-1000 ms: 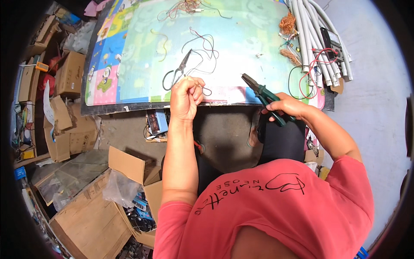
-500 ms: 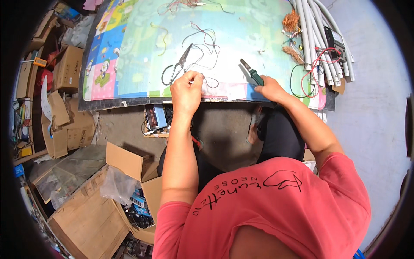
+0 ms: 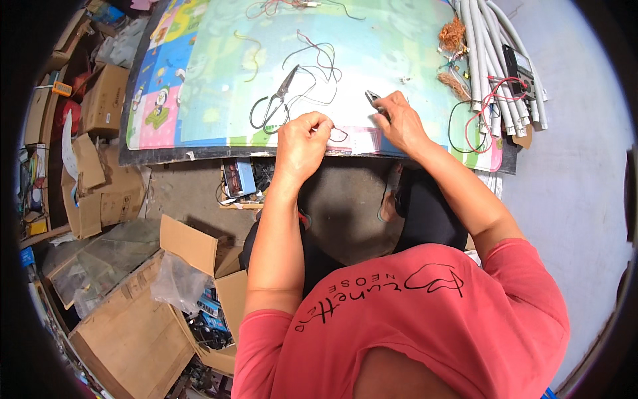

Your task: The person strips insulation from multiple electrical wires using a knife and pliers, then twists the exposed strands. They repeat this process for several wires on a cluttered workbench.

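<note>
Head view: the thin wire (image 3: 339, 74) curls across the table (image 3: 226, 113), pinched near a loop by the left hand (image 3: 304, 143) — probably to steady it; the right hand (image 3: 402, 126) covers most of the pliers (image 3: 372, 99), so I cannot tell its grip; scissors (image 3: 284, 88) crowd the left; pipes (image 3: 476, 66) and a multimeter (image 3: 521, 72) block the right.

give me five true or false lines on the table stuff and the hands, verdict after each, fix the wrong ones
1. The right hand holds the pliers. True.
2. The left hand's fingers are spread wide. False: the left hand is closed.
3. The scissors lie on the table, left of the pliers. True.
4. The tubes lie along the table's left edge. False: the white tubes are at its right.
5. A red lead runs from the meter. True.
</note>
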{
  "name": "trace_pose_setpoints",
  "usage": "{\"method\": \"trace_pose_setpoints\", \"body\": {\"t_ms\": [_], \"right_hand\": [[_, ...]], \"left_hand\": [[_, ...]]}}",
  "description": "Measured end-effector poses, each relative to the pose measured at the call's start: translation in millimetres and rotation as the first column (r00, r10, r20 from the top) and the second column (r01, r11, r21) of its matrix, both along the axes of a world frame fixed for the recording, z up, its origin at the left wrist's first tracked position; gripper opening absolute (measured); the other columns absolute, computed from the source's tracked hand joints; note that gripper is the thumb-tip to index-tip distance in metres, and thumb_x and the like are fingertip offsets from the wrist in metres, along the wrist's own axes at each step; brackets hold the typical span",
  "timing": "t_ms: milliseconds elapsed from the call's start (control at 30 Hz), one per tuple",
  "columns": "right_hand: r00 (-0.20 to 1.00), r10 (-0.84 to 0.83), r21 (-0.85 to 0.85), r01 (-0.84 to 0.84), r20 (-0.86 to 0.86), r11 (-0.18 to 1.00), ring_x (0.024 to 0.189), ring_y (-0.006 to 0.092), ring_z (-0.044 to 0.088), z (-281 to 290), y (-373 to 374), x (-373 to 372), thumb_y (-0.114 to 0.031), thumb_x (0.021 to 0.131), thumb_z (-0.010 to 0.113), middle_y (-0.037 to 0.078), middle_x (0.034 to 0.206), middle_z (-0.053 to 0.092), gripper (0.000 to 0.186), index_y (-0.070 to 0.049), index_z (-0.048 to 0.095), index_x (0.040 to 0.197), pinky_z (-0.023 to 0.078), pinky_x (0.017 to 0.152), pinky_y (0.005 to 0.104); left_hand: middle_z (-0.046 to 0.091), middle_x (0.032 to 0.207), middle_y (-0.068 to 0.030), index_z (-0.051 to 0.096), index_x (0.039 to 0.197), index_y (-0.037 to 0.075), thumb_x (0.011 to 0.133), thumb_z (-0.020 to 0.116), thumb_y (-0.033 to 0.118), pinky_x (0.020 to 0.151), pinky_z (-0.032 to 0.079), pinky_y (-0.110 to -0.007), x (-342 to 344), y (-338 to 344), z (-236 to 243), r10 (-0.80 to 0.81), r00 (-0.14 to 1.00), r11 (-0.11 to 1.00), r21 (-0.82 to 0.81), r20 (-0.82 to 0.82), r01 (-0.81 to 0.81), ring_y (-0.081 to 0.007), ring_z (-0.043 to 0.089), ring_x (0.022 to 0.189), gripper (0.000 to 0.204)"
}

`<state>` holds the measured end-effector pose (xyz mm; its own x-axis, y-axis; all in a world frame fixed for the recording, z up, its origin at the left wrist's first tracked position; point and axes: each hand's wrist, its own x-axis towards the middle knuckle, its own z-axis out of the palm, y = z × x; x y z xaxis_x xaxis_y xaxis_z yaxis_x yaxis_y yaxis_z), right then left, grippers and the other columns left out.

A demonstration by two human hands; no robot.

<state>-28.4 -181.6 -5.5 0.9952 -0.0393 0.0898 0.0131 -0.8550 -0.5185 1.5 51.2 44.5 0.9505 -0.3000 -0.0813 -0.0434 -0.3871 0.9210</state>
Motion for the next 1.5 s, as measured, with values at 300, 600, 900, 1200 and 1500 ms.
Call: {"method": "trace_pose_setpoints", "body": {"t_ms": [300,600,900,1200,1500], "right_hand": [[0.945,0.302,0.589,-0.172,-0.130,0.790,0.076,0.0166,0.062,51,45,0,-0.011,0.085,0.063,0.011,0.089,0.064,0.018,-0.002,0.068,0.100,0.049,0.068,0.0279],[0.993,0.017,0.719,0.074,-0.118,0.691,0.063,0.0097,0.063,61,58,6,-0.006,0.085,0.065,0.006,0.073,0.065,0.009,0.003,0.064,0.087,0.050,0.058,0.0252],[0.999,0.042,0.794,0.002,-0.035,0.607,0.070,0.0130,0.065,58,60,1,-0.004,0.086,0.064,0.005,0.077,0.061,0.008,0.004,0.064,0.087,0.051,0.059,0.0238],[0.997,0.080,0.679,-0.054,-0.007,0.732,0.075,0.0155,0.068,56,57,-8,-0.003,0.082,0.064,0.009,0.082,0.064,0.009,0.002,0.066,0.090,0.053,0.067,0.0274],[0.972,0.171,0.640,-0.030,-0.160,0.767,0.067,0.0077,0.061,62,46,-11,-0.008,0.085,0.056,0.004,0.070,0.064,0.010,0.001,0.060,0.084,0.048,0.062,0.0233]], "left_hand": [[0.062,0.068,-0.0037,0.068,0.087,-0.001,0.085,0.064,0.011,0.054,0.043,-0.025,0,-3,4,0.039,0.988,0.999,-0.025,0.150,-0.035,-0.0084,0.053,0.058,0.013],[0.062,0.069,-0.0044,0.068,0.083,-0.002,0.083,0.065,0.009,0.054,0.042,-0.025,-9,-16,8,0.165,0.938,0.984,-0.110,0.305,-0.138,-0.0081,0.052,0.058,0.012],[0.060,0.064,-0.0056,0.064,0.083,-0.001,0.086,0.063,0.018,0.055,0.043,-0.028,-3,-12,-1,0.154,0.988,0.970,-0.193,0.007,-0.150,-0.0083,0.052,0.058,0.019],[0.058,0.067,-0.0012,0.059,0.083,0.004,0.093,0.055,0.020,0.044,0.034,-0.019,-4,-5,-1,-0.207,0.869,0.891,-0.454,-0.450,-0.023,-0.0055,0.048,0.051,0.019],[0.055,0.065,-0.0009,0.055,0.078,0.007,0.090,0.059,0.016,0.042,0.033,-0.020,-7,-14,-7,-0.220,0.805,0.867,-0.489,-0.552,-0.098,-0.0064,0.046,0.050,0.016]]}}
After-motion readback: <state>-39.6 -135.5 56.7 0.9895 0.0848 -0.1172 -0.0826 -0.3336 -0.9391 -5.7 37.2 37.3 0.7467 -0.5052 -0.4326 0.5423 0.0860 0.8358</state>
